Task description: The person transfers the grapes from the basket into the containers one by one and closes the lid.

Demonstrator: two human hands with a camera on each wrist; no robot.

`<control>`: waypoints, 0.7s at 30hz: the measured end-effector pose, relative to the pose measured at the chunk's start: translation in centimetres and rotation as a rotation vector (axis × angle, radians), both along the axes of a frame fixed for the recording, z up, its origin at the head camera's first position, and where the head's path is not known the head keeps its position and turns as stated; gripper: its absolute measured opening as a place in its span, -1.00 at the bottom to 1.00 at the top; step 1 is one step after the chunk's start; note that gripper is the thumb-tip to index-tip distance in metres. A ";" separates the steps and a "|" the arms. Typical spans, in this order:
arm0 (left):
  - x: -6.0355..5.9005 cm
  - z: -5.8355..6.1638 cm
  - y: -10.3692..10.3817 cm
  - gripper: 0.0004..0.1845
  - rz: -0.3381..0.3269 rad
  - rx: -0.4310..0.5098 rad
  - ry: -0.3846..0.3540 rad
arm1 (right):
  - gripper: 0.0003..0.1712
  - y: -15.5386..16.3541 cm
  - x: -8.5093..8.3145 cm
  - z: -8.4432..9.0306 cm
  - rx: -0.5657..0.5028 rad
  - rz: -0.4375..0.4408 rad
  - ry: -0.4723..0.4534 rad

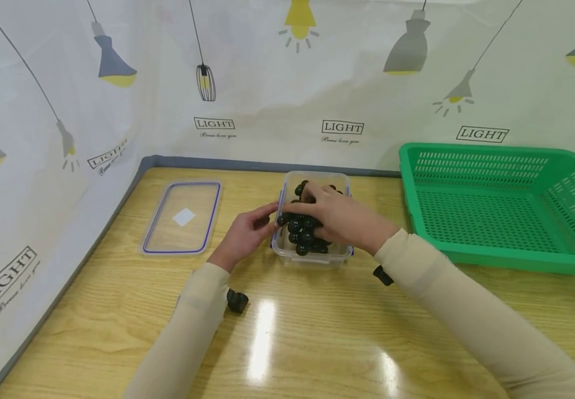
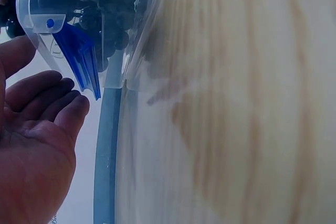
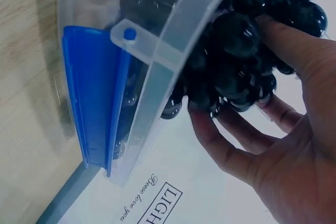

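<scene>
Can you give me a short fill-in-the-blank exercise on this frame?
1. The right hand grips a bunch of dark ____ over the clear container.
2. The container's lid lies flat on the table to the container's ____.
3. The basket at the right is ____ in colour.
4. The left hand rests at the container's ____ side.

Missing words: grapes; left; green; left

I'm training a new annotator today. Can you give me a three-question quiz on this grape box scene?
1. True or false: the lid is on the clear box.
2. Which hand grips the dark grapes?
A. left hand
B. right hand
3. Fill in: the green basket lies to the box's ____.

Key:
1. False; it lies flat on the table, left of the box.
2. B.
3. Right.
</scene>
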State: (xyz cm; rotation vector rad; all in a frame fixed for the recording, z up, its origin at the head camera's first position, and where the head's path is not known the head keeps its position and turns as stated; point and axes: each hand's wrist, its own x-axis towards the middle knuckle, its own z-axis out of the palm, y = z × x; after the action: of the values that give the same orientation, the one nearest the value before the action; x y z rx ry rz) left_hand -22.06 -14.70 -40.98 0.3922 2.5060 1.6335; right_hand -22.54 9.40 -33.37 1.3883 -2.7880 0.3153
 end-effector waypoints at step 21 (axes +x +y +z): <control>0.1 0.1 0.1 -0.50 -0.005 -0.013 -0.007 | -0.16 1.3 -0.9 -2.7 -0.051 0.015 -0.111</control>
State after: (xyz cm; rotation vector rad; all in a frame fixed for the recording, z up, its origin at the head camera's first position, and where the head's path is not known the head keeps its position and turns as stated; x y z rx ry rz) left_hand -21.95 -14.60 -40.85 0.3900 2.5070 1.6130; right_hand -23.46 10.73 -36.09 1.4232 -2.8355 0.4741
